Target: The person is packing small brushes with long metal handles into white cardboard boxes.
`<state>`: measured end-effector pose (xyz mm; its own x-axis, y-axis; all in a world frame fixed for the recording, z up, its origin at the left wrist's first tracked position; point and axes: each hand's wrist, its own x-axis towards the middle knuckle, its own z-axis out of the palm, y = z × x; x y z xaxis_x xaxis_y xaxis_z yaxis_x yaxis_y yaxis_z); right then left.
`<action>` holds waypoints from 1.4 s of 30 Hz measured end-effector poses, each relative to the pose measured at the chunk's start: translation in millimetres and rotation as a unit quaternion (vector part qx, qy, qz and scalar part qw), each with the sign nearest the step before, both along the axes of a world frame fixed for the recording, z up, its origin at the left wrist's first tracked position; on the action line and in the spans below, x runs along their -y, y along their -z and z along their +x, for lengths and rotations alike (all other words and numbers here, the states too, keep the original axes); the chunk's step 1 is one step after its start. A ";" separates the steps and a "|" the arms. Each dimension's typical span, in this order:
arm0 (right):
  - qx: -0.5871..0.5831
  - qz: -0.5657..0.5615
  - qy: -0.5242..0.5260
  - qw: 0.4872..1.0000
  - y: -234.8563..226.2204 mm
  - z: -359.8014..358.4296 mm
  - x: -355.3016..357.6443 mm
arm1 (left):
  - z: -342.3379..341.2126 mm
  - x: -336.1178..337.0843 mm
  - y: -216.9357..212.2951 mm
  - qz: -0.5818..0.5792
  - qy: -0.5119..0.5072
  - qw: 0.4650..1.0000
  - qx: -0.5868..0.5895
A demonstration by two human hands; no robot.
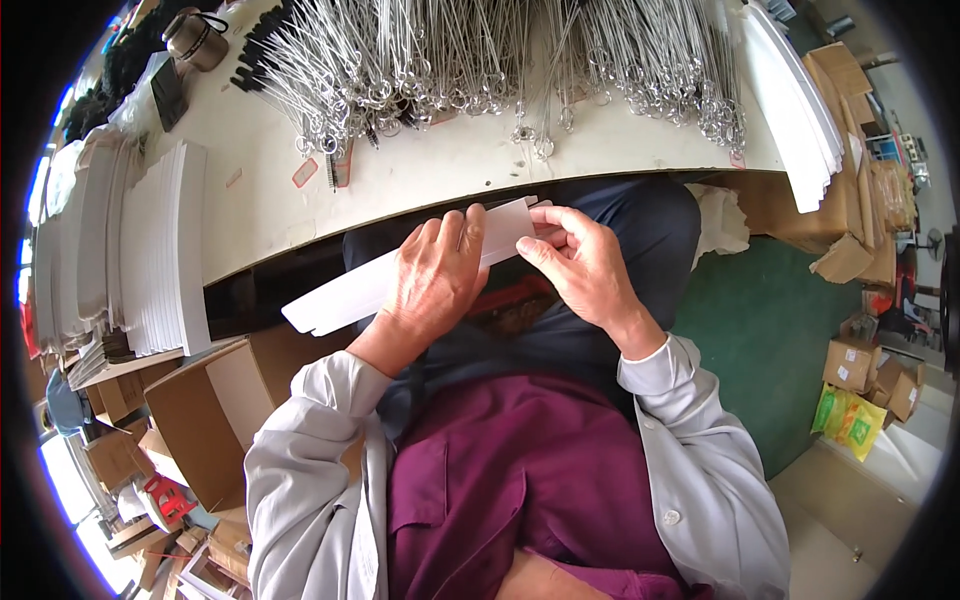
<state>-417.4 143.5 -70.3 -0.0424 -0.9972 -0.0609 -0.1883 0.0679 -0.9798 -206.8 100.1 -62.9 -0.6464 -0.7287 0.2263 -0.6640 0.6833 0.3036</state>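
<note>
A long, narrow white cardboard box [355,290], flattish and folded, slants across my lap in front of the table edge. My left hand [435,268] lies over its middle, thumb side hidden beneath, and grips it. At the box's right end, my right hand [585,262] pinches the end flap between thumb and bent fingers. Whether anything is inside the box cannot be made out. Beyond the hands, a wide pile of thin metal wire rods [440,65] with ring ends lies on the white table [420,178].
Stacked white cardboard strips [165,250] stand at the table's left, with another white stack [795,110] at its right. A metal flask [195,40] stands far left. An open cardboard box [215,410] sits below left. The green floor [765,330] shows at right.
</note>
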 end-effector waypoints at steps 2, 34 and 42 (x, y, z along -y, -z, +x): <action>0.022 0.032 -0.016 0.999 -12.3 -1.7 2.3 | 1.2 -1.0 3.0 0.003 0.002 1.000 0.002; -0.436 -0.236 -0.254 0.831 -12.0 -1.5 13.0 | 6.6 -1.5 2.6 0.143 0.043 0.988 -0.048; -0.444 -0.222 -0.253 0.830 -26.7 -5.2 10.0 | 29.7 -0.6 -2.1 0.129 0.050 0.990 -0.031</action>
